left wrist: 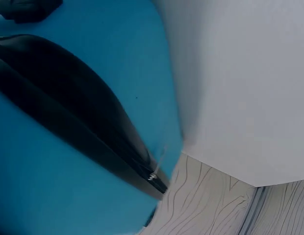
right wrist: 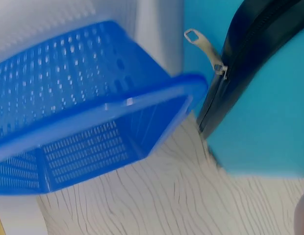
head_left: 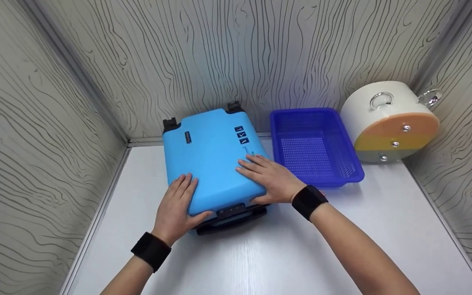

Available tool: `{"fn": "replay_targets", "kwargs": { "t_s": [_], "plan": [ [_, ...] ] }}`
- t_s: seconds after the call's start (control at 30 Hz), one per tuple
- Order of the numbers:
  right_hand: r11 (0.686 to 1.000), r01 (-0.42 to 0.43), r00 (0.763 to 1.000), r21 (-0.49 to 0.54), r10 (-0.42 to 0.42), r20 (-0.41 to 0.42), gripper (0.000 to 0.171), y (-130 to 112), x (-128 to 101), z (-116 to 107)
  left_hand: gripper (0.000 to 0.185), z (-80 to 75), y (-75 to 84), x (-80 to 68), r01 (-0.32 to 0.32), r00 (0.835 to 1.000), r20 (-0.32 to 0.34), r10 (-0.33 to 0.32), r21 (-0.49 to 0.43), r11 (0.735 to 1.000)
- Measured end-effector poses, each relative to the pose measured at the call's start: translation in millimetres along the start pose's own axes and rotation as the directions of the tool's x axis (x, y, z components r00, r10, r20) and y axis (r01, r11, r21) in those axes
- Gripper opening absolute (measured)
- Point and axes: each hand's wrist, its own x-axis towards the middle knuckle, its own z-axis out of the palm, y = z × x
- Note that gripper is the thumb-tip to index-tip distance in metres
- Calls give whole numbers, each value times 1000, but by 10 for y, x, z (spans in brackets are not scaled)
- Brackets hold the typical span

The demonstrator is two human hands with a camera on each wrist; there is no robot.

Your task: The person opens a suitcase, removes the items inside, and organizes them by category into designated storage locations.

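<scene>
A smooth, plastic-looking suitcase (head_left: 215, 159) with a shiny metal zip pull (right wrist: 208, 51). At three o'clock from it, a perforated plastic basket (head_left: 306, 121); further out, between two and three o'clock, a glossy box (head_left: 383, 128) with chrome-bright knobs (head_left: 395, 144). The worktop (head_left: 240, 266) has a soft sheen.

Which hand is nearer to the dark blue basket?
Right: the right hand lies on the suitcase, just beside the basket; the left hand lies on the suitcase's opposite side, farther from it.
</scene>
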Motion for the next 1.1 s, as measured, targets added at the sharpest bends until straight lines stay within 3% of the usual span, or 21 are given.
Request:
{"fn": "replay_targets", "kwargs": {
  "t_s": [0.17,0.37,0.47,0.57,0.63,0.7,0.8,0.97,1.1],
  "plan": [
    [999,-29,999,-44,31,43,99,69,11,-23,98,-17,-22,-29,-57,998,-25,59,48,997],
    [997,-41,999,-69,41,-6,94,152,-21,21,108,-109,-120,-50,-173,985,26,172,63,983],
    [995,-33,998,-98,28,-56,93,190,-39,59,114,-190,-177,-58,-250,966,87,243,84,965],
    [990,-44,994,-134,31,-101,91,230,-56,97,117,-254,-220,-46,-327,937,163,309,96,940],
    [986,-72,991,-152,53,-127,90,254,-68,120,117,-265,-225,-24,-354,921,206,330,94,931],
    [980,-119,985,-161,96,-146,89,271,-77,139,115,-249,-196,4,-355,916,233,327,90,930],
    [965,-218,968,-148,195,-156,87,260,-82,159,113,-192,-104,44,-324,925,239,294,94,941],
    [922,-386,913,-33,376,-156,76,151,-56,177,113,-62,65,111,-260,955,183,235,127,957],
    [916,-397,896,53,399,-192,66,30,-4,183,116,67,186,178,-213,973,122,197,140,967]
  ]
}}
